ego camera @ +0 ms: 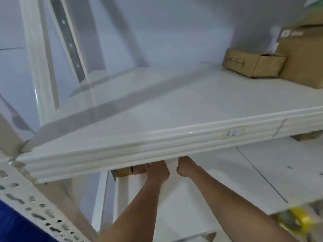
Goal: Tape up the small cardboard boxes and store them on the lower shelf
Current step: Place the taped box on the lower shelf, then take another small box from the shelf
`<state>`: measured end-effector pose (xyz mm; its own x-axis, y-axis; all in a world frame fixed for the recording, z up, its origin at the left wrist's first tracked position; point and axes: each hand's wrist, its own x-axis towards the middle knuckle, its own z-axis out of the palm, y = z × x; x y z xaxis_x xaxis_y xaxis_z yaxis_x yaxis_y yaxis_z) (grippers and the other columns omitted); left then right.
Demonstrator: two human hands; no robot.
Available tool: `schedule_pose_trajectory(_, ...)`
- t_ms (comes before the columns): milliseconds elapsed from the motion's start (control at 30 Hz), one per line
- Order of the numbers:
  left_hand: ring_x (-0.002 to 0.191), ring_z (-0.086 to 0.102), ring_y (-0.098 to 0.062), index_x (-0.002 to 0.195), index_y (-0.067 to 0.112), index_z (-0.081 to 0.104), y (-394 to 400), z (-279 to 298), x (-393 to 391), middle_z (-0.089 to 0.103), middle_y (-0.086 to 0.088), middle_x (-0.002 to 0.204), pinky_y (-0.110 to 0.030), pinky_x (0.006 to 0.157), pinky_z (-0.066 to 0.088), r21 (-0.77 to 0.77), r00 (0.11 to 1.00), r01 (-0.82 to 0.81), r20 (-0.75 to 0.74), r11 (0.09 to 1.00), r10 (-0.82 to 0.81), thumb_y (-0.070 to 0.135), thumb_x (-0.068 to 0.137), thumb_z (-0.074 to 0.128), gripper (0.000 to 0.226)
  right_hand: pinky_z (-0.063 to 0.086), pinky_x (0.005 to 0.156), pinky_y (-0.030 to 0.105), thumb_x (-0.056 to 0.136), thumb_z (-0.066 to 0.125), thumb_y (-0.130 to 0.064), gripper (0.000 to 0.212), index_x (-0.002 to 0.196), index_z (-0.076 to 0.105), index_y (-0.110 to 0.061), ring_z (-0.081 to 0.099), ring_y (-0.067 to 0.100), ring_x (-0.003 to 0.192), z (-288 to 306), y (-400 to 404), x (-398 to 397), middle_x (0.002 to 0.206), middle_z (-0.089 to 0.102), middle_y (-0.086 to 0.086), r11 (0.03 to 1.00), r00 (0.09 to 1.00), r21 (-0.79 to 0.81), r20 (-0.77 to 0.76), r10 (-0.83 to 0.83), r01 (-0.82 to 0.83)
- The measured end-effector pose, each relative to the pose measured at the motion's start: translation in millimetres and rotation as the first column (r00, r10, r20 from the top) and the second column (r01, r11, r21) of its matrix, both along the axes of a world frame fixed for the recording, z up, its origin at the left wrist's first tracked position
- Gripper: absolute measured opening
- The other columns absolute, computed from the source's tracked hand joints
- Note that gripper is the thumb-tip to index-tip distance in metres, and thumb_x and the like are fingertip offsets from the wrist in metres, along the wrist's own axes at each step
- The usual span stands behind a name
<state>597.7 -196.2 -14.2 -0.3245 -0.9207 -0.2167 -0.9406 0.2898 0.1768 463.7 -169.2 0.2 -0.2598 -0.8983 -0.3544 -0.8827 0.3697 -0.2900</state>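
White metal shelving with a perforated upright stands against a pale, evenly lit wall.

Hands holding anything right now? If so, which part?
Cannot tell. Both the left hand and right hand reach under the upper shelf, whose front edge hides the fingers. A small cardboard box sits just left of them.

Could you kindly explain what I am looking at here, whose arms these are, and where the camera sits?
There is no machine: one camera on a person's head looks forward and down at white metal shelving. The left hand and right hand reach under the upper shelf toward the lower shelf; the shelf edge hides the fingers, so any grip is unclear. Small cardboard boxes sit beside the left hand. More boxes stand on the upper shelf, and a blurred yellow tape roll shows at lower right.
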Motion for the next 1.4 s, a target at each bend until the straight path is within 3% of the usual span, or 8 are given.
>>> schedule_pose_trajectory(133, 0.155, 0.005, -0.023, 0.161, 0.011, 0.01, 31, 32, -59, 0.011, -0.005, 0.168, -0.064, 0.121, 0.0, 0.015, 0.988, 0.131, 0.077, 0.991, -0.132, 0.027, 0.105, 0.035, 0.064, 0.033, 0.118, 0.046, 0.095, 0.049, -0.006, 0.083, 0.162, 0.0, -0.016, 0.027, 0.036, 0.149, 25, 56, -62, 0.168, 0.003, 0.013, 0.991, 0.99, 0.009, -0.047, -0.135, 0.136)
schedule_pose_trajectory(200, 0.156, -0.001, -0.023, 0.161, 0.01, 0.008, 49, 47, -87, 0.005, -0.005, 0.169, -0.065, 0.12, -0.002, 0.009, 0.981, 0.184, 0.06, 0.983, -0.184, 0.028, 0.105, 0.037, 0.065, 0.033, 0.118, 0.046, 0.095, 0.047, -0.004, 0.084, 0.162, 0.0, -0.02, 0.024, 0.034, 0.15, 38, 82, -89, 0.169, 0.003, 0.011, 0.985, 0.983, 0.009, -0.065, -0.172, 0.173)
schedule_pose_trajectory(567, 0.156, 0.003, -0.023, 0.16, 0.008, 0.01, 178, 97, -270, 0.011, -0.006, 0.168, -0.064, 0.121, -0.004, -0.036, 0.936, 0.351, 0.002, 0.936, -0.352, 0.028, 0.105, 0.036, 0.064, 0.032, 0.119, 0.048, 0.097, 0.048, -0.006, 0.084, 0.163, -0.002, -0.021, 0.023, 0.035, 0.151, 85, 233, -254, 0.169, 0.002, 0.012, 0.951, 0.947, -0.054, -0.088, -0.31, 0.306)
schedule_pose_trajectory(833, 0.155, 0.007, -0.024, 0.159, 0.007, 0.015, 271, 121, -401, 0.016, -0.007, 0.166, -0.065, 0.12, 0.001, -0.044, 0.923, 0.381, -0.038, 0.924, -0.382, 0.03, 0.105, 0.035, 0.062, 0.03, 0.119, 0.051, 0.095, 0.046, -0.006, 0.084, 0.162, 0.0, -0.022, 0.023, 0.035, 0.151, 112, 327, -385, 0.169, 0.004, 0.01, 0.928, 0.924, -0.08, -0.093, -0.37, 0.363)
schedule_pose_trajectory(1067, 0.154, 0.009, -0.025, 0.159, 0.007, 0.015, 290, 112, -484, 0.019, -0.007, 0.165, -0.065, 0.12, 0.003, -0.02, 0.926, 0.377, 0.006, 0.926, -0.377, 0.031, 0.106, 0.035, 0.062, 0.027, 0.12, 0.051, 0.096, 0.048, -0.01, 0.083, 0.162, 0.001, -0.021, 0.024, 0.034, 0.151, 106, 345, -473, 0.169, 0.007, 0.009, 0.921, 0.921, -0.071, -0.052, -0.386, 0.383)
schedule_pose_trajectory(1267, 0.154, 0.01, -0.025, 0.159, 0.009, 0.015, 263, 87, -570, 0.019, -0.007, 0.166, -0.065, 0.12, 0.004, -0.005, 0.931, 0.365, 0.012, 0.931, -0.365, 0.031, 0.105, 0.035, 0.061, 0.025, 0.121, 0.051, 0.094, 0.052, -0.009, 0.085, 0.162, 0.002, -0.02, 0.024, 0.034, 0.151, 89, 315, -551, 0.168, 0.009, 0.01, 0.927, 0.928, -0.062, -0.036, -0.372, 0.369)
schedule_pose_trajectory(1400, 0.153, 0.014, -0.024, 0.158, 0.01, 0.019, 238, 70, -632, 0.022, -0.006, 0.164, -0.065, 0.12, 0.007, 0.003, 0.932, 0.362, -0.026, 0.932, -0.362, 0.031, 0.104, 0.035, 0.06, 0.027, 0.119, 0.051, 0.091, 0.049, -0.008, 0.083, 0.161, 0.006, -0.018, 0.029, 0.035, 0.147, 76, 292, -607, 0.163, 0.019, 0.011, 0.931, 0.932, -0.085, -0.054, -0.359, 0.354)
